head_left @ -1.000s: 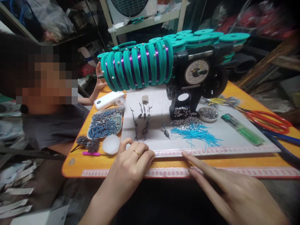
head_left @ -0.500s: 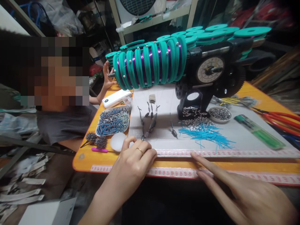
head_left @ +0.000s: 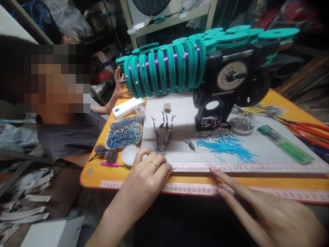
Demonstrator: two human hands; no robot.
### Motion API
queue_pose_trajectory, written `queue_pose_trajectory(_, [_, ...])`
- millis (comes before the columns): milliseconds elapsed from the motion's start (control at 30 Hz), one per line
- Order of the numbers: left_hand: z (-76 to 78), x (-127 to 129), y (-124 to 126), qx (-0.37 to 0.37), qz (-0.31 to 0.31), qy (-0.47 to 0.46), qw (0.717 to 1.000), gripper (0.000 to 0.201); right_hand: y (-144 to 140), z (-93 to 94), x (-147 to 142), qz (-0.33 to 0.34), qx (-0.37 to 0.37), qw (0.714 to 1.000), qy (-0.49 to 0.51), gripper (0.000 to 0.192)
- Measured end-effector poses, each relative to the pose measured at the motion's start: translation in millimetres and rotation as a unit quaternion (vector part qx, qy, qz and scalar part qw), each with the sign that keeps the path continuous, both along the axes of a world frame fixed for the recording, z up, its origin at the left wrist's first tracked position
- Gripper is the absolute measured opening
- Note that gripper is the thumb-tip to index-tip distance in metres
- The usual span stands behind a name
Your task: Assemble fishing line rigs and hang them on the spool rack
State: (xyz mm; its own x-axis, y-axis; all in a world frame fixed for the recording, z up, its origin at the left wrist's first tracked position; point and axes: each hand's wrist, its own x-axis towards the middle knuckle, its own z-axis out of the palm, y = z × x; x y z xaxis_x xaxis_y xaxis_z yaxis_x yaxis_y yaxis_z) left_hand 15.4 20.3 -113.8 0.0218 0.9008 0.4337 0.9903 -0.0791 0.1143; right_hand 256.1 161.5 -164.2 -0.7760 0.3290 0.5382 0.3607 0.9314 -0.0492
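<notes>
Left hand: curled loosely, fingertips pressed on the near edge of the white board, gripping nothing visible; thin line under it too fine to make out.
Right hand: open, fingers stretched flat, tips touching the board's measuring strip.
Sinker rigs: lying on the board, just beyond the left hand.
Blue tubes: scattered on the board, beyond the right fingertips.
Winder with teal spools: across the board's far edge, hiding what lies behind.
Tray of blue pieces: left of the board.
Green lighter: on the board's right part.
Red-handled pliers: right of the board, cut off by the frame.
Another person's hand: beyond the board's far left corner, at the winder's end.
</notes>
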Motion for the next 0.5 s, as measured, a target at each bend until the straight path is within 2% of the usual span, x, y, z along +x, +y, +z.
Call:
queue_pose_trajectory(133, [-1.6,1,0,0.031,-0.005,-0.020,0.999,0.012,-3,1.2,-1,0.007,-0.013,1.000,0.014,0.043])
queue_pose_trajectory(267, [-4.2,13,3,0.101,-0.008,-0.115,0.988,0.012,-18,7.2,-5,0.063,-0.066,0.992,0.092,0.054])
queue_pose_trajectory(333, [-7.5,23,4,0.143,0.000,-0.166,0.976,0.014,-28,11.7,-9,0.068,-0.049,0.992,0.099,0.056])
queue_pose_trajectory(433, [-15.9,40,4,0.185,0.029,-0.216,0.958,0.012,-36,18.2,-19,0.055,-0.009,0.995,0.082,0.046])
queue_pose_trajectory(500, [-22.4,49,2,0.191,0.047,-0.249,0.948,0.011,-38,21.4,-27,0.051,-0.012,0.994,0.095,0.040])
